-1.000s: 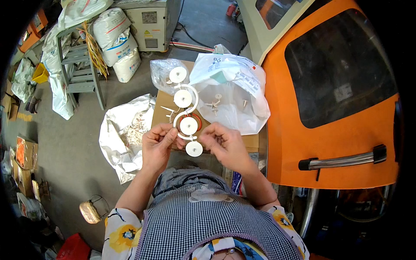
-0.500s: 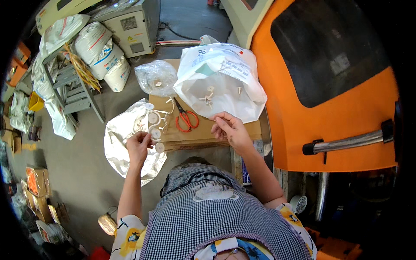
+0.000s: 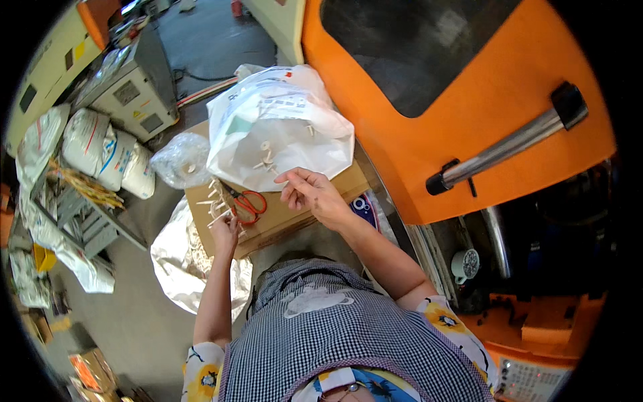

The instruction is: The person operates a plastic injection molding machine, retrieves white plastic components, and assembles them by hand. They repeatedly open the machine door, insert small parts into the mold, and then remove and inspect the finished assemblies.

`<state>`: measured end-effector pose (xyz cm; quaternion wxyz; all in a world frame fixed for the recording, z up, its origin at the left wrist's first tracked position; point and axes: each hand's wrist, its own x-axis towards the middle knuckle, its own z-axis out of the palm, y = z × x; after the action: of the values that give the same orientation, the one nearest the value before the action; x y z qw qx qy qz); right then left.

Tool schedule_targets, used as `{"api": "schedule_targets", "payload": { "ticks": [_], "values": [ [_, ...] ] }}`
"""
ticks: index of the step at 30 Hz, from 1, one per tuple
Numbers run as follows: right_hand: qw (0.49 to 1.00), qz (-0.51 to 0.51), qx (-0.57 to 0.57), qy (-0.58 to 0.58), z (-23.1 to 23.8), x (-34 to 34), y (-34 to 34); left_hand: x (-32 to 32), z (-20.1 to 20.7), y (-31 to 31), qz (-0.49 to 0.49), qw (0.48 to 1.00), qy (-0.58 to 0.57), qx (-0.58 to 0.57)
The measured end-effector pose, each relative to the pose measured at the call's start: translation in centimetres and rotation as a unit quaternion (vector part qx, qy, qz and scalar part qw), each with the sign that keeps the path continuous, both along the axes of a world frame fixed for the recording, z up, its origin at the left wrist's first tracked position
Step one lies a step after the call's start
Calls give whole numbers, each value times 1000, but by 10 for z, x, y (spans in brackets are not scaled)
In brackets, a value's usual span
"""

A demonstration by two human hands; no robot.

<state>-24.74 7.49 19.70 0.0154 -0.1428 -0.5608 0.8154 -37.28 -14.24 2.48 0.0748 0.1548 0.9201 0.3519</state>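
A branched white plastic moulding [image 3: 218, 200], with several pegs sticking out of it, is in my left hand [image 3: 226, 234], whose fingers close on its lower end. Red-handled scissors [image 3: 250, 213] lie on the cardboard box [image 3: 284, 222], just right of that hand. My right hand [image 3: 315, 196] is at the near lip of a big white bag [image 3: 328, 149]; thumb and forefinger are pinched together, and what they hold, if anything, is hard to see. Inside the bag's open mouth are several small white round-headed pegs [image 3: 266, 159].
Left of the box, an open whitish sack [image 3: 166, 253] on the floor holds more pale pieces. A clear plastic bag [image 3: 179, 159] sits at the box's far left. The orange machine door [image 3: 395, 154] with its metal handle [image 3: 506, 153] rises close on the right.
The view has swung, shifting the scene leftward. In my left hand the moulding has turned from showing its round discs to side-on pegs. My right hand stays by the bag's lip.
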Motion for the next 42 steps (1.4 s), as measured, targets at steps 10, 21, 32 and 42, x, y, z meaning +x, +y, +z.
{"api": "schedule_targets", "payload": {
  "ticks": [10, 21, 32, 42],
  "values": [
    [957, -196, -179, 120, -26, 22, -45, 127, 186, 111, -420, 823, 255, 285],
    [793, -424, -295, 322, -73, 170, -12, 238, 185, 173, -720, 564, 218, 340],
    [556, -699, 393, -219, -33, 382, 83, 290, 182, 229, -779, 565, 58, 265],
    [594, -376, 505, -501, -78, 452, 149, 319, 176, 271, -798, 582, 8, 157]
  ]
}}
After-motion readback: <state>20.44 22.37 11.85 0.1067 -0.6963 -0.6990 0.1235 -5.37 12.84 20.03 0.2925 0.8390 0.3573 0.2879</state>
